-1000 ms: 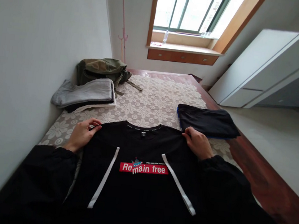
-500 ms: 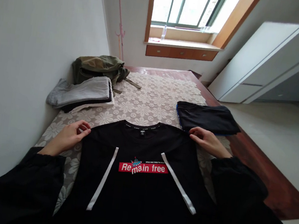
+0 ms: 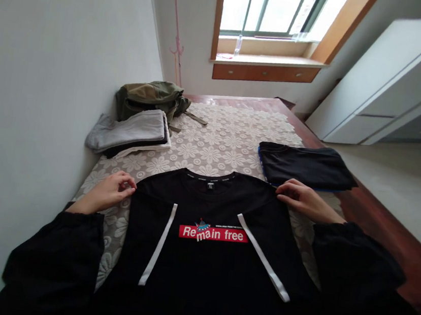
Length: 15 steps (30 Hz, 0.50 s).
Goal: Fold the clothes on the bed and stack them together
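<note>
Black T-shirt [image 3: 204, 274], "Remain free" on red print [image 3: 213, 234], laid out over floral lace tablecloth [image 3: 228, 134]. Left hand [image 3: 109, 190] pinching one shoulder edge, right hand [image 3: 307, 201] the other. Folded dark garment [image 3: 305, 166] just beyond right hand. Leftward: olive backpack [image 3: 151, 96] behind folded clothes [image 3: 133, 130], grey uppermost.

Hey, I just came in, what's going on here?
A person's left hand and right hand are at the two shoulders of a black shirt, spread print side up on a lace cloth. How firmly either grips is hard to tell. Beyond the shirt, a grey-topped clothes pile lies on the left by a backpack, and a dark folded pile on the right.
</note>
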Each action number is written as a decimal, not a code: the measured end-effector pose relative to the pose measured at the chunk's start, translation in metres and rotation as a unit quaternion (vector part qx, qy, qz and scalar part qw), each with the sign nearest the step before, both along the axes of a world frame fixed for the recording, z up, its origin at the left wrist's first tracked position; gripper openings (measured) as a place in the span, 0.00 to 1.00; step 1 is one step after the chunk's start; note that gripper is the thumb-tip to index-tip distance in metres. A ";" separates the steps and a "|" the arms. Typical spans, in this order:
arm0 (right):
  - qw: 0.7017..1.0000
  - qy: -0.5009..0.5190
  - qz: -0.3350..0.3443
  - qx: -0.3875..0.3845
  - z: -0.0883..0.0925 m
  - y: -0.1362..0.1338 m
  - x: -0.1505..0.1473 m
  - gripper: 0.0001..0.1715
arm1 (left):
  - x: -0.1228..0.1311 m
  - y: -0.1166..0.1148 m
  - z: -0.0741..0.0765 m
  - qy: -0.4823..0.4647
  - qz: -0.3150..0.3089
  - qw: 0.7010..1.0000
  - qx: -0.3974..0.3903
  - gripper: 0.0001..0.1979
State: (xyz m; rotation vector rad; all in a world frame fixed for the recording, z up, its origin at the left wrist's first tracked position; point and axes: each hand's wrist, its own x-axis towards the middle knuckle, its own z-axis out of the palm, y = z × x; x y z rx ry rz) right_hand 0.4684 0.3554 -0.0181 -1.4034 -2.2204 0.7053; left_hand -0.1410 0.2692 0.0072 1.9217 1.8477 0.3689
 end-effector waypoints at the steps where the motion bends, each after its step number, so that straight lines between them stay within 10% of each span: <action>1: 1.000 -0.003 -0.003 0.003 -0.002 0.001 0.000 0.28 | 0.000 -0.001 0.001 0.003 0.002 1.000 0.003 0.16; 15: 0.999 -0.019 0.037 -0.001 0.001 -0.001 -0.007 0.34 | 0.013 0.001 0.000 -0.025 -0.057 0.997 0.045 0.12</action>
